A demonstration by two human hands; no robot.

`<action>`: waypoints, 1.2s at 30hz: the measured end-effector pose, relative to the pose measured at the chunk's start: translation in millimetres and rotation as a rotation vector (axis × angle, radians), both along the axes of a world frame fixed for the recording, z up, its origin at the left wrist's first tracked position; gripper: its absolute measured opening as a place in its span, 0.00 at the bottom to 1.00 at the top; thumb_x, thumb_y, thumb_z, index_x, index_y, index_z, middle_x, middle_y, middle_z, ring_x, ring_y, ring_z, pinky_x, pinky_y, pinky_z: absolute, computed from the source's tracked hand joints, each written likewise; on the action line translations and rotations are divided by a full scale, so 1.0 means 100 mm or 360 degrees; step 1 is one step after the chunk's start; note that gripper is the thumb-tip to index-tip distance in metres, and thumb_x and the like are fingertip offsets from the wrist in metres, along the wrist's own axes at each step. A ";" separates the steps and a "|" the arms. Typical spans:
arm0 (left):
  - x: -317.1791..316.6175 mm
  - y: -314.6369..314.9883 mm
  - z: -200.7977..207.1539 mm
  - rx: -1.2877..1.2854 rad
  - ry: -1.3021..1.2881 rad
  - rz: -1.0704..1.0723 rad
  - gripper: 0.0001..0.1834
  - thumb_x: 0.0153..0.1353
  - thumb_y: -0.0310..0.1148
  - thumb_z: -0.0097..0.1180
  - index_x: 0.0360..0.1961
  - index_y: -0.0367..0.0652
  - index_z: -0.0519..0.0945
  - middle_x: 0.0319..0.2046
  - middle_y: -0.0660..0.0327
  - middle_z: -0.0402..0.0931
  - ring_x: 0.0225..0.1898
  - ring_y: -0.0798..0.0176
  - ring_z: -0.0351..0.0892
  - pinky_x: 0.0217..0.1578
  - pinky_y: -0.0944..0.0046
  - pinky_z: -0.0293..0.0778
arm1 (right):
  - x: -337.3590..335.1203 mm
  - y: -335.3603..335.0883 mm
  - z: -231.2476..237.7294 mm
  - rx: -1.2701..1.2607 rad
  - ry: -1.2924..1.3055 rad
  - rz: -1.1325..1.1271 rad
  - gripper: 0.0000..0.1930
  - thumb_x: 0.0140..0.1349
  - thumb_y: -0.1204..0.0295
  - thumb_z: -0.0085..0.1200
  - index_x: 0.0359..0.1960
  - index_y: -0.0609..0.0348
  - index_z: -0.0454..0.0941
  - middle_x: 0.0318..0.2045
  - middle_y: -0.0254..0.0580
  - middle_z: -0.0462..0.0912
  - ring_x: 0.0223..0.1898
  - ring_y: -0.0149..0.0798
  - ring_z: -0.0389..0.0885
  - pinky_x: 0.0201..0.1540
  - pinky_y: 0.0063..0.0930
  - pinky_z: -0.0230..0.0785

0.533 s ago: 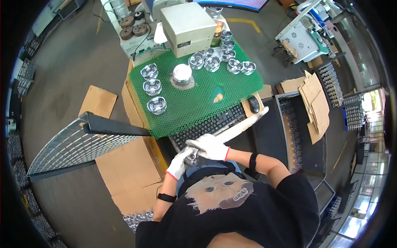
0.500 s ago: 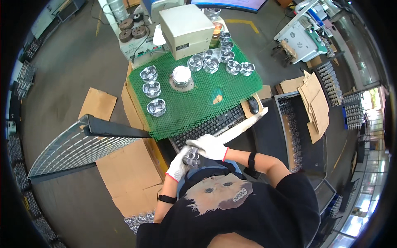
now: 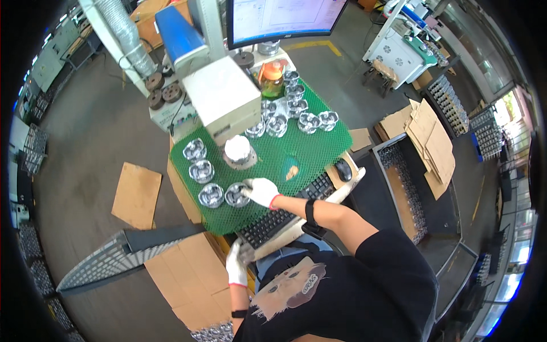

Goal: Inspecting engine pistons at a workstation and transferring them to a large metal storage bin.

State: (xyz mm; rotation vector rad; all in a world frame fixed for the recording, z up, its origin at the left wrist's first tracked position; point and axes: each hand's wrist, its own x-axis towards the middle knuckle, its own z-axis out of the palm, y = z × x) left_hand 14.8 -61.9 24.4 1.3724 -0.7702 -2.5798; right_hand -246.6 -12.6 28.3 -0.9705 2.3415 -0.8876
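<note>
My right hand (image 3: 262, 192), in a white knit glove, reaches over the green mesh mat (image 3: 268, 157) with its fingers closed on the rim of a metal piston (image 3: 236, 195). That piston stands at the mat's near left, beside another piston (image 3: 211, 195). Two more pistons (image 3: 201, 171) stand behind them in a line. Low by the keyboard's near end, my gloved left hand (image 3: 235, 268) grips a second piston (image 3: 246, 253), partly smeared by motion. A white-topped piston (image 3: 237, 149) sits on a round base under the boxy machine head.
A cream machine head (image 3: 222, 97) overhangs the mat. Several pistons (image 3: 277, 126) and an orange-capped bottle (image 3: 272, 78) stand behind it. Keyboard (image 3: 285, 214) and mouse (image 3: 343, 170) edge the mat. A monitor (image 3: 285, 20) stands at the back; a piston-filled bin (image 3: 407, 194) is at right.
My hands have parted from one piston at my waist. The right has moved forward to a piston on the mat, newly in the row; the left has dropped lower left. The view has shifted.
</note>
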 end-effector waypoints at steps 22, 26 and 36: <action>-0.02 -0.20 0.04 -0.0424 -0.0268 -0.0195 0.30 0.65 0.41 0.57 0.63 0.35 0.66 0.42 0.48 0.78 0.35 0.58 0.80 0.33 0.65 0.78 | -1.36 1.23 0.52 0.0106 0.1224 0.0309 0.08 0.56 0.69 0.52 0.36 0.52 0.80 0.35 0.43 0.83 0.34 0.48 0.81 0.35 0.44 0.70; 0.27 -0.10 -0.22 -0.0252 -0.0300 -0.0109 0.26 0.64 0.40 0.58 0.58 0.37 0.71 0.42 0.53 0.78 0.34 0.62 0.79 0.32 0.67 0.77 | -0.59 1.58 0.29 0.0448 0.0728 -0.0351 0.08 0.54 0.65 0.57 0.29 0.54 0.82 0.27 0.48 0.83 0.32 0.50 0.82 0.36 0.43 0.72; -0.15 0.19 0.17 -0.0498 0.0134 -0.0388 0.42 0.57 0.29 0.64 0.70 0.39 0.57 0.56 0.50 0.72 0.52 0.60 0.76 0.54 0.63 0.72 | 0.58 0.58 0.77 -0.0832 -0.2673 -0.0531 0.23 0.67 0.53 0.50 0.53 0.59 0.75 0.42 0.41 0.82 0.33 0.36 0.77 0.41 0.31 0.71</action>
